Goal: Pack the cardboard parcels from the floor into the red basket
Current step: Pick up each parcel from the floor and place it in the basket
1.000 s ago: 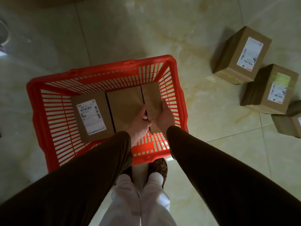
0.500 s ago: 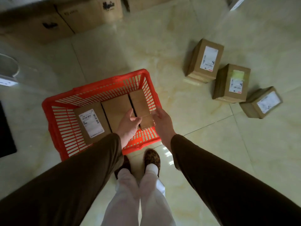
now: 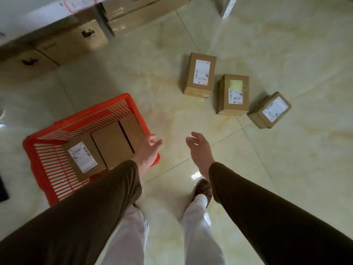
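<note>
The red basket point(image 3: 47, 169) stands on the floor at the left with three cardboard parcels side by side in it: a labelled one point(image 3: 82, 157), a plain one point(image 3: 112, 144) and a narrow one point(image 3: 131, 131). My left hand point(image 3: 148, 152) hovers open over the basket's right rim. My right hand point(image 3: 199, 150) is open above bare floor, to the right of the basket. Three more labelled parcels sit on the floor beyond my right hand: one upright point(image 3: 200, 74), one beside it point(image 3: 234, 94), one turned at an angle point(image 3: 270, 109).
Large cardboard cartons point(image 3: 72, 41) line the far left and top of the view, with a white surface above them. My feet, one in a patterned slipper point(image 3: 203, 189), stand just right of the basket. The glossy tiled floor point(image 3: 286, 169) stretches to the right.
Both hands let go of the narrow parcel in the basket and lifted out to the right. My view rose and swung right, bringing the floor parcels nearer the middle.
</note>
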### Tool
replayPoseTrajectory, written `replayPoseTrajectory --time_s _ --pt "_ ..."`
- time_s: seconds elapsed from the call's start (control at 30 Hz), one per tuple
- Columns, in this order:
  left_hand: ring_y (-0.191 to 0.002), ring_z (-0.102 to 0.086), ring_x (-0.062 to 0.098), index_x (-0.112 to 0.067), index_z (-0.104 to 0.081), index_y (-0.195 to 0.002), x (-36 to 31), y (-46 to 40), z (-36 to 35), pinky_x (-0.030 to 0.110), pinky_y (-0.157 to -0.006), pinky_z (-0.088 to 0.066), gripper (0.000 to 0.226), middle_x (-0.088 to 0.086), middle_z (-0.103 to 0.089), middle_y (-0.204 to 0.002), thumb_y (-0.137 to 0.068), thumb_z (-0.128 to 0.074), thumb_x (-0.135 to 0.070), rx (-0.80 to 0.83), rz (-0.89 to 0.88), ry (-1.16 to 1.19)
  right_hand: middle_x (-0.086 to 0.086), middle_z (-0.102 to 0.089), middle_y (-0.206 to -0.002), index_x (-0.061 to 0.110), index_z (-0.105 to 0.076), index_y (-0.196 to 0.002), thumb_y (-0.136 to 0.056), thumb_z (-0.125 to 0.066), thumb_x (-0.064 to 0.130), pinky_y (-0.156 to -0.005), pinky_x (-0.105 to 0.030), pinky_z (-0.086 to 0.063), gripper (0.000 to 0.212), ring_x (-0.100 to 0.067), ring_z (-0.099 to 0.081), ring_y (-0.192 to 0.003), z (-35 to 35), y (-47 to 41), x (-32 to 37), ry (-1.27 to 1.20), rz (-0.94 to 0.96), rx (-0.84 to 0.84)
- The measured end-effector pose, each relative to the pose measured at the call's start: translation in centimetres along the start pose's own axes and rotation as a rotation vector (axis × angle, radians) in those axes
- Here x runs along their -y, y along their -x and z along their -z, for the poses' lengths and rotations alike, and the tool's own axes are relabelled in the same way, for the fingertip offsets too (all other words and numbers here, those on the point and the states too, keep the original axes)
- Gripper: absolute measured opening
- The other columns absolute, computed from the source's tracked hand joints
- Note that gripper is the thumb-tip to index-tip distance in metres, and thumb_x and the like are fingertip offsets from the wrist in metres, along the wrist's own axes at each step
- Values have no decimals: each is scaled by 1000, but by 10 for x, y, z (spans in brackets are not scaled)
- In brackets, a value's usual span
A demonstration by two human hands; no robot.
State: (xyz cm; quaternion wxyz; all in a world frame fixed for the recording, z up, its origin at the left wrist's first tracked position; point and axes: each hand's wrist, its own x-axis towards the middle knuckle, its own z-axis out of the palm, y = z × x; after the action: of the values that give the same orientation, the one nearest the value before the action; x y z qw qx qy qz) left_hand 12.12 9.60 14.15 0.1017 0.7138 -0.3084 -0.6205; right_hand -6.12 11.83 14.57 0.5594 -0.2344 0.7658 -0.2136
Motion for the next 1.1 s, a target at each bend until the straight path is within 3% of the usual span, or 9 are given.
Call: replayPoseTrajectory --time_s 0.23,0.33,0.4,0.5,0.7,0.8,0.97,1.1 --pt "-121 -59 25 -20 -46 -145 -35 16 -82 48 -105 -49 52 9 -56 -135 -99 -58 -43 38 10 -10 1 -68 -117 17 -55 -142 -105 -58 33 -93 -33 -48 41 -23 -66 -115 94 -24 13 40 -3 4" --pt "-123 -57 25 -20 -45 -147 -52 13 -103 48 -107 -47 53 9 -55 -137 -100 -57 -43 53 3 31 5 -65 -108 15 -56 -140 -105 -54 28 -101 -39 -51 37 -24 -66 -116 111 -43 31 38 -37 -38" --pt "-122 -58 25 -20 -45 -147 -63 5 -108 48 -106 -48 52 9 -55 -136 -101 -56 -42 42 7 47 1 -65 -115 14 -56 -140 -106 -52 27 -105 -41 -51 37 -25 -66 -117 111 -54 46 54 -42 -33" --pt "-120 -59 26 -19 -46 -146 -83 -13 -110 48 -105 -49 52 10 -56 -135 -100 -56 -42 28 23 28 -5 -65 -127 13 -56 -140 -106 -52 27 -105 -41 -50 37 -25 -64 -118 108 -71 64 69 -8 17" --pt "-119 -61 27 -17 -53 -139 -127 -56 -100 48 -105 -49 58 11 -63 -130 -90 -56 -48 -42 -6 -40 2 -65 -118 12 -60 -135 -106 -50 36 -103 -39 -50 39 -25 -65 -117 116 -116 106 86 9 36" --pt "-117 -61 29 -15 -55 -135 -146 -80 -106 48 -105 -49 45 13 -64 -126 -97 -59 -38 -74 22 -36 1 -64 -117 12 -60 -134 -106 -50 35 -102 -40 -49 38 -25 -64 -115 126 -144 117 88 -1 44" --pt "-116 -60 28 -12 -54 -136 -170 -119 -131 45 -106 -48 43 11 -62 -125 -99 -59 -34 -126 51 -4 7 -58 -92 15 -62 -120 -106 -47 28 -87 -35 -44 24 -19 -58 -94 142 -193 123 70 -77 101" --pt "-109 -57 22 -11 -55 -139 -185 -153 -148 28 -94 -43 43 6 -62 -127 -101 -58 -31 -175 46 -36 10 -53 -84 22 -62 -117 -105 -47 25 -67 -27 -39 19 -8 -47 -71 153 -233 133 58 -94 172"
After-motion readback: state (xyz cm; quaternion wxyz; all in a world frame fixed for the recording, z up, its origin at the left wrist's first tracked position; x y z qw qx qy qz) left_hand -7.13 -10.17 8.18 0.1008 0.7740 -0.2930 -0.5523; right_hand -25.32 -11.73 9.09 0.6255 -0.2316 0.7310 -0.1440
